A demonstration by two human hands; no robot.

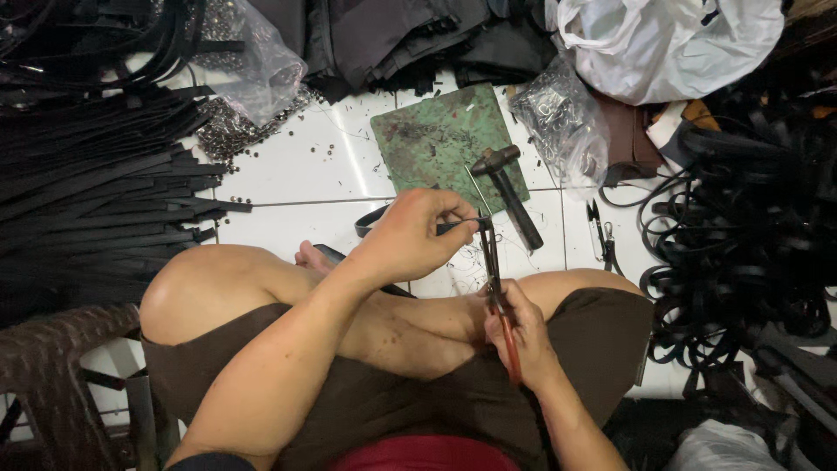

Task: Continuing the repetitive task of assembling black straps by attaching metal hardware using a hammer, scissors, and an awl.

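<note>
Gripping red-handled pliers (495,288) upright, R hand (523,336) clamped; L hand (410,235) pinches strap (377,215) end.

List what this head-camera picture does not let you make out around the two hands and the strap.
- Strap end: hidden inside the left hand.
- Pliers tips: too small to tell what they grip.
- Pliers handles: partly covered by the right hand.
- Clear bag contents: blurred, glinting.
</note>
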